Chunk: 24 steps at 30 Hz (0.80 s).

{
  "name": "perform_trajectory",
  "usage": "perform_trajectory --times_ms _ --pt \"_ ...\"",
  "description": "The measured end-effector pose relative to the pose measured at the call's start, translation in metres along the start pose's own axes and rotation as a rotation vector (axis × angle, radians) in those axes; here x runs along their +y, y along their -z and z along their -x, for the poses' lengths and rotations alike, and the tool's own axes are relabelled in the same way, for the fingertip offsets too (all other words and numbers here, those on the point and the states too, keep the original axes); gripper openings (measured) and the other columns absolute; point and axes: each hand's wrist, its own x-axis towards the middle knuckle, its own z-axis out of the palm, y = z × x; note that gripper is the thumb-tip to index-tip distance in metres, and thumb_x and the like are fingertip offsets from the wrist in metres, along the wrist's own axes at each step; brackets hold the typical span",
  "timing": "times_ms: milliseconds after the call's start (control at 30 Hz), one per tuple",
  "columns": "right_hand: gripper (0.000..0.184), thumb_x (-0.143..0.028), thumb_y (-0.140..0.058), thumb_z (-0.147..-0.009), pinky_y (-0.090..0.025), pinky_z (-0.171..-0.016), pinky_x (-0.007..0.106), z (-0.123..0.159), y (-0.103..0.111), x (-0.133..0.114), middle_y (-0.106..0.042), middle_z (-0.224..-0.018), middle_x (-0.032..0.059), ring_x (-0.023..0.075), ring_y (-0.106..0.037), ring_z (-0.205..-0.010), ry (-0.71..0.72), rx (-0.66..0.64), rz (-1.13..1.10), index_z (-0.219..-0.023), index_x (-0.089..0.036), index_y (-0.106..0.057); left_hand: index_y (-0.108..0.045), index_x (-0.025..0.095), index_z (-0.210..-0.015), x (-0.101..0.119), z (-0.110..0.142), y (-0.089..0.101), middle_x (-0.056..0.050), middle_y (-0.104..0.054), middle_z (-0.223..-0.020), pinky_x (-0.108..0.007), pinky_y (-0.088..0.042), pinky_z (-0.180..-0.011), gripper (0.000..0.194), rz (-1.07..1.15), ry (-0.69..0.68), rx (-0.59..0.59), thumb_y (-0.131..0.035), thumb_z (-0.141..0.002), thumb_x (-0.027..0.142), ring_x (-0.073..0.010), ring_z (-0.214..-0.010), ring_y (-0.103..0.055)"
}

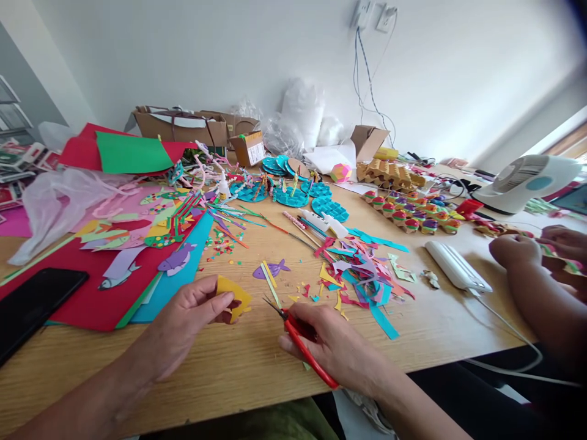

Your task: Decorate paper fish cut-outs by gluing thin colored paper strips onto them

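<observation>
My left hand (186, 321) pinches a small yellow paper piece (233, 296) just above the wooden table (238, 366), thumb and fingers closed on its left edge. My right hand (334, 345) grips red-handled scissors (302, 342). Their dark blades point up-left toward the yellow piece, tips a little apart from it. A purple paper fish (271, 269) lies on the table just beyond both hands, beside thin yellow and green strips.
A pile of coloured paper scraps (362, 275) lies right of centre. Red and blue sheets (105, 293) with cut-out fish, and a black phone (32, 305), sit at left. Another person's hands (541, 250) work at right, near a white power bank (456, 266) and a fan (527, 180).
</observation>
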Motion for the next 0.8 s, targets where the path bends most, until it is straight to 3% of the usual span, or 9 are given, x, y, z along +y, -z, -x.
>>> perform_trajectory --times_ms 400,800 --pt "0.033 -0.047 -0.053 -0.078 -0.025 -0.045 0.018 -0.005 -0.007 -0.015 -0.044 -0.056 -0.0060 0.0066 -0.036 -0.051 0.009 -0.013 -0.008 -0.064 -0.018 -0.045 -0.060 0.019 -0.080 -0.003 -0.002 -0.010 0.000 -0.059 -0.080 -0.031 -0.048 -0.074 0.009 0.105 -0.006 -0.056 -0.056 -0.080 0.027 -0.0159 -0.077 -0.056" --pt "0.033 -0.046 -0.052 -0.078 -0.024 -0.044 0.018 -0.011 -0.008 -0.018 -0.043 -0.055 -0.0056 0.0069 -0.035 -0.050 -0.018 -0.027 -0.010 -0.063 -0.018 -0.045 -0.062 0.020 -0.087 -0.005 -0.002 -0.010 0.000 -0.062 -0.082 -0.026 -0.046 -0.070 0.012 0.086 -0.007 -0.103 -0.055 -0.080 0.027 -0.0141 -0.074 -0.056"
